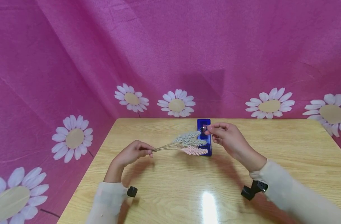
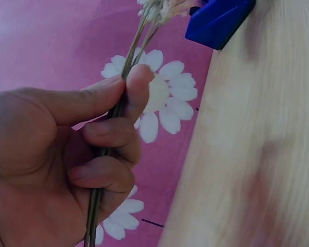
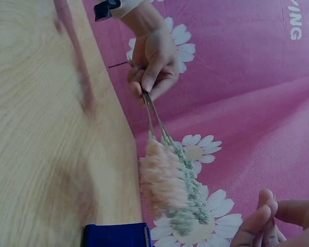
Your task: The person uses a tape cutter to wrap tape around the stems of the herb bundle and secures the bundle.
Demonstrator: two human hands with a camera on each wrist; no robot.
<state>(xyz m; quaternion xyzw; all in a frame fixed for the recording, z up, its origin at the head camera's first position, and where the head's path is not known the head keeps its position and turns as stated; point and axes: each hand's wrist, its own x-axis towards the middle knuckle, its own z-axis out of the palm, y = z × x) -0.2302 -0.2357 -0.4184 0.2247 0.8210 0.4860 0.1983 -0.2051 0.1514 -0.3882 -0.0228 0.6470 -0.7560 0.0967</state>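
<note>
My left hand (image 1: 135, 153) grips the thin stems (image 2: 95, 206) of a small bunch of wheat-like dried flowers, thumb against curled fingers. The bunch lies level in the air, its pale green heads (image 1: 188, 138) and pink head (image 1: 195, 151) pointing right. These heads overlap a blue tape dispenser (image 1: 208, 151) in the head view. Over the dispenser, my right hand (image 1: 229, 137) pinches at a small shiny bit of tape (image 1: 204, 127) with thumb and fingertips. In the right wrist view that hand's fingertips (image 3: 265, 206) meet, and the dispenser's toothed end (image 3: 147, 235) shows below the flower heads.
The dispenser stands near the far edge of a light wooden table (image 1: 164, 186). Behind and to the left hangs a magenta cloth (image 1: 159, 46) printed with white daisies. Both wrists wear black cameras (image 1: 132, 191) over pale sleeves.
</note>
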